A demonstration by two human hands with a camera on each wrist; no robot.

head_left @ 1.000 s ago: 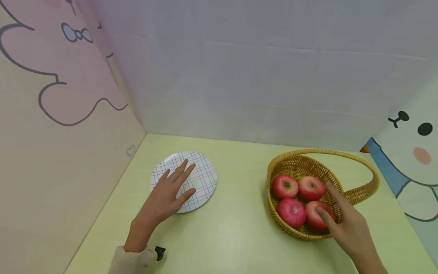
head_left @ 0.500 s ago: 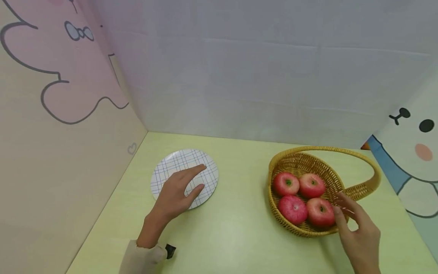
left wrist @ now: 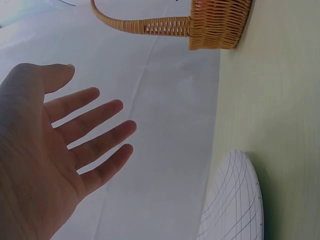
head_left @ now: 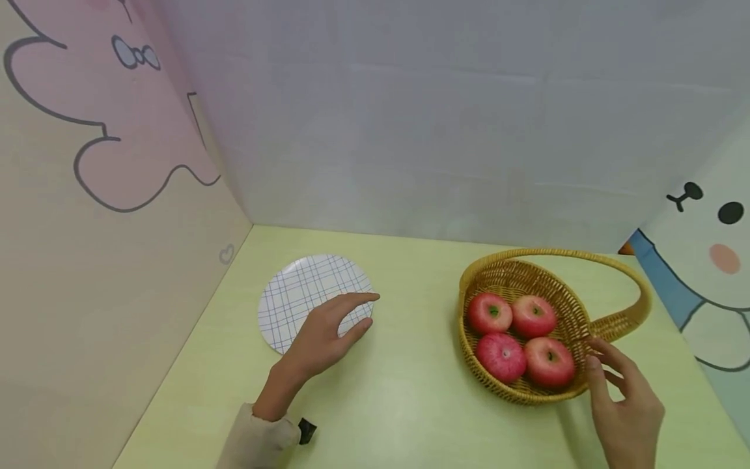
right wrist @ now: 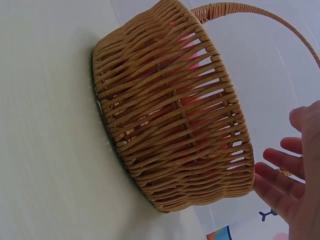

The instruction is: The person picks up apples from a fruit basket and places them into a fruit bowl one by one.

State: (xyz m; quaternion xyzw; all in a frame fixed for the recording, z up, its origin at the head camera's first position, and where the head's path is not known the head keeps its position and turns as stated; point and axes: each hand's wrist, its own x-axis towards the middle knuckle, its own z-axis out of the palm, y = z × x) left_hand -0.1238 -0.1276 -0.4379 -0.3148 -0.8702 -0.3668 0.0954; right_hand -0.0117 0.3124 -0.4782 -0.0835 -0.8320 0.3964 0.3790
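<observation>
My left hand [head_left: 319, 339] hovers above the near right edge of a round white plate [head_left: 295, 293] with a blue grid pattern. In the left wrist view its fingers are spread, with nothing in the palm. A yellow-brown wicker basket [head_left: 515, 277] with a tall looped handle stands at the right and holds several red apples [head_left: 549, 362]. Beside the basket's right rim is my right hand [head_left: 628, 404], its fingers loosely bent and its fingertips right at the rim. The right wrist view shows these fingers near the woven wall [right wrist: 175, 115], holding nothing.
Everything stands on a pale yellow-green table [head_left: 410, 391]. A grey-white sheet [head_left: 381, 150] hangs behind it, and printed cartoon panels flank it: a pink figure [head_left: 140, 156] left, a white bear [head_left: 721, 260] right. A small black piece [head_left: 306, 430] shows by the left sleeve.
My right hand has left the front right apple and drawn back to the right, outside the basket rim. My left hand has shifted right across the plate towards its edge.
</observation>
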